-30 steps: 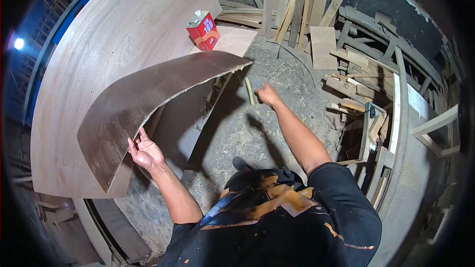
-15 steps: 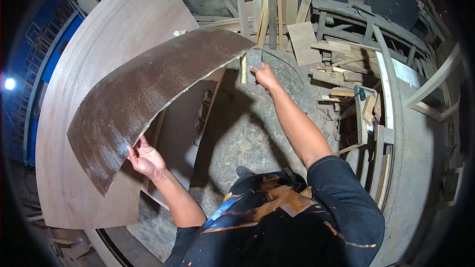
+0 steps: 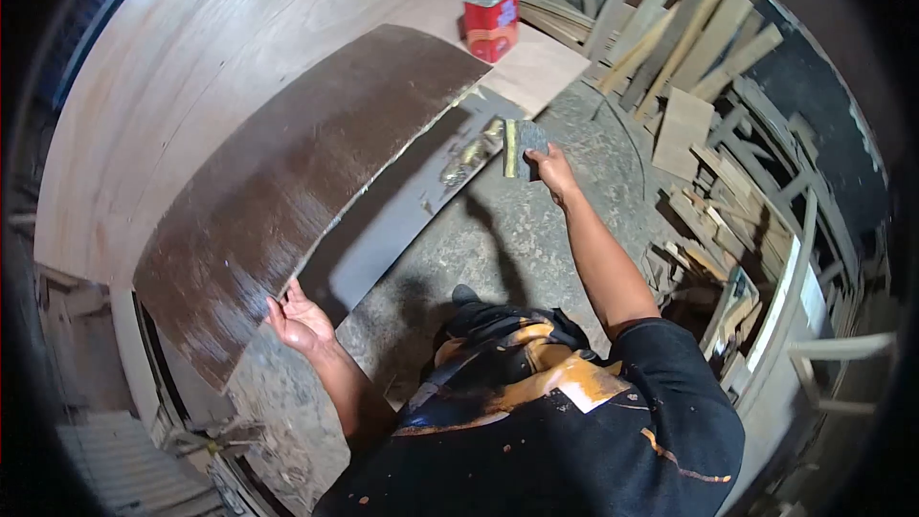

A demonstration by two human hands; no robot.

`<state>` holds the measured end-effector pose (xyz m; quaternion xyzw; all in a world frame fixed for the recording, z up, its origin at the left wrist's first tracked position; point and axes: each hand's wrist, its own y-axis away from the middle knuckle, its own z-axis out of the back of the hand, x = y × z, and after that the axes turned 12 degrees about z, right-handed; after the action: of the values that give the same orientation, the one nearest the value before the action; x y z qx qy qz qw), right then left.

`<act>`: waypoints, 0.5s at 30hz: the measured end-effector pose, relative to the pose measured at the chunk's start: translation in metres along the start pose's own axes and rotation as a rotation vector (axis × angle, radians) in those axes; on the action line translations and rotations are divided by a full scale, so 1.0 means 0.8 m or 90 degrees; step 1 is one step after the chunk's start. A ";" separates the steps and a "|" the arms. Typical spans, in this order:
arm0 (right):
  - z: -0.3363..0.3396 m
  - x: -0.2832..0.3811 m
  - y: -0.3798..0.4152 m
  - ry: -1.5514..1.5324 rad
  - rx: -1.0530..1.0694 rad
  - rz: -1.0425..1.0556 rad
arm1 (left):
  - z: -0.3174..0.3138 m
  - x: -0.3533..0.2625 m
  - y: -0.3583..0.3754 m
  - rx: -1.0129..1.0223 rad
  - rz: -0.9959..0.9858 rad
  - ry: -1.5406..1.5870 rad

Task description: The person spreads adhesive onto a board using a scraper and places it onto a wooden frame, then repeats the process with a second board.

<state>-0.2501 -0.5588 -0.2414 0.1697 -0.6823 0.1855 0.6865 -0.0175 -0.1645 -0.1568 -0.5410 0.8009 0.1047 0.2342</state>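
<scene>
My left hand (image 3: 299,319) grips the near edge of a long, curved dark-brown plywood sheet (image 3: 297,182) and holds it up, tilted over the floor. My right hand (image 3: 550,167) is stretched forward and shut on a small flat scraper (image 3: 522,142) with a yellowish edge, just right of the sheet's far end. Under the sheet lies a narrower board (image 3: 421,206) with a smear of yellowish glue near the scraper. A red glue can (image 3: 491,19) stands beyond on a pale board.
A large pale plywood panel (image 3: 191,67) curves behind and to the left of the dark sheet. Stacks of wooden slats and offcuts (image 3: 708,86) crowd the right side. Grey concrete floor (image 3: 498,249) lies in front of me. Curved wooden frames (image 3: 785,297) run along the right.
The dark sheet has come down lower and flatter over the board. My right hand with the scraper moved slightly right and nearer. The view shifted, so the red can shows again.
</scene>
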 end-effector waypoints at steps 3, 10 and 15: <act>-0.051 0.002 -0.014 0.062 0.055 -0.027 | 0.081 -0.011 0.010 -0.144 -0.053 -0.018; -0.153 -0.029 -0.078 0.298 0.361 0.301 | 0.184 0.013 0.101 -0.397 -0.071 -0.031; -0.208 -0.011 -0.129 0.445 0.580 0.495 | 0.229 0.059 0.158 -0.488 -0.095 0.025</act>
<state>-0.0548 -0.5686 -0.2496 0.1143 -0.2864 0.7299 0.6100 -0.0998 -0.0763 -0.3495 -0.6482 0.6664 0.3685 0.0069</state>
